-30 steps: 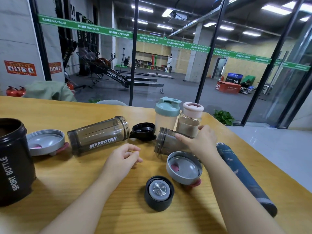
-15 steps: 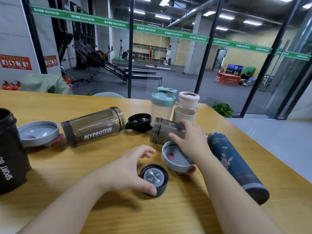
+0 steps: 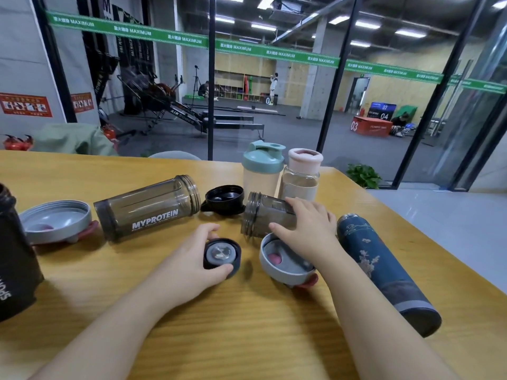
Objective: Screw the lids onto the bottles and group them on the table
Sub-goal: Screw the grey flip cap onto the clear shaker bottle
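The left grip (image 3: 189, 263) closes around a small black cap (image 3: 221, 256) with a steel centre, on the tabletop (image 3: 247, 325). The right grip (image 3: 307, 229) clasps a short smoky bottle (image 3: 260, 215) lying on its side, a grey lid (image 3: 282, 266) just below it and a blue flask (image 3: 384, 270) lying to its right

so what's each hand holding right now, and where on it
Left hand pinches the small black cap by its rim, thumb and fingers on opposite sides. Right hand grips the small smoky bottle around its body.
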Tool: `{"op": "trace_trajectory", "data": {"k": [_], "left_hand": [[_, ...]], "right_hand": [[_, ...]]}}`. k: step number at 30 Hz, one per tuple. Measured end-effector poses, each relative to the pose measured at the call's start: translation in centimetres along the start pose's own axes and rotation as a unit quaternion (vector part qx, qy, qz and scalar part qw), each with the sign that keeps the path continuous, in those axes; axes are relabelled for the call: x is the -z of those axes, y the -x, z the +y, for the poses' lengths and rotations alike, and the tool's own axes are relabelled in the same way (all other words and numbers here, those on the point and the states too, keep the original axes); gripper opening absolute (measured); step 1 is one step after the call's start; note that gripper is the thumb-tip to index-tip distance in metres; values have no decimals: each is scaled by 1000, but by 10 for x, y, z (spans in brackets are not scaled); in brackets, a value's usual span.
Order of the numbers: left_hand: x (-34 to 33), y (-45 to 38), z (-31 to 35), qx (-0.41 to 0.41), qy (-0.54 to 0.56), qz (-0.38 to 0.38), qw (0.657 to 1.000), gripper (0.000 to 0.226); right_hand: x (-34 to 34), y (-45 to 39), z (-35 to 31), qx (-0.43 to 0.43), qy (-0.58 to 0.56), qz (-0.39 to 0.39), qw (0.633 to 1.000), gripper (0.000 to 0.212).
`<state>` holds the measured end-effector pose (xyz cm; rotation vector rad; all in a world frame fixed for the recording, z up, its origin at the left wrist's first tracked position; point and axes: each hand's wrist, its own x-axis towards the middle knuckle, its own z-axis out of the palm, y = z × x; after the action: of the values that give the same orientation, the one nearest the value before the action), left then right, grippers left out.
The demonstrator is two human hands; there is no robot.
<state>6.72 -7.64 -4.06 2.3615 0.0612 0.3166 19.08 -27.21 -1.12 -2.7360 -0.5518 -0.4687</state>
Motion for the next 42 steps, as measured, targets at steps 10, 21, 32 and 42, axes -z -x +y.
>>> {"op": "trace_trajectory", "data": {"k": [10, 21, 32, 42], "left_hand": [[-30, -3, 20, -217, -207, 61, 952, 50], [-14, 6, 25, -298, -167, 57, 938, 20], [34, 24, 15, -53, 223, 27, 973, 57], [61, 19, -5, 59, 345, 97, 932, 40]], "right_hand": [[-4, -1, -1, -11, -35, 1, 999, 67], [5, 0, -2, -2, -34, -12, 999, 72], [3, 6, -2, 24, 66, -13, 997, 87], [15, 11, -14, 23, -53, 99, 993, 91]]}}
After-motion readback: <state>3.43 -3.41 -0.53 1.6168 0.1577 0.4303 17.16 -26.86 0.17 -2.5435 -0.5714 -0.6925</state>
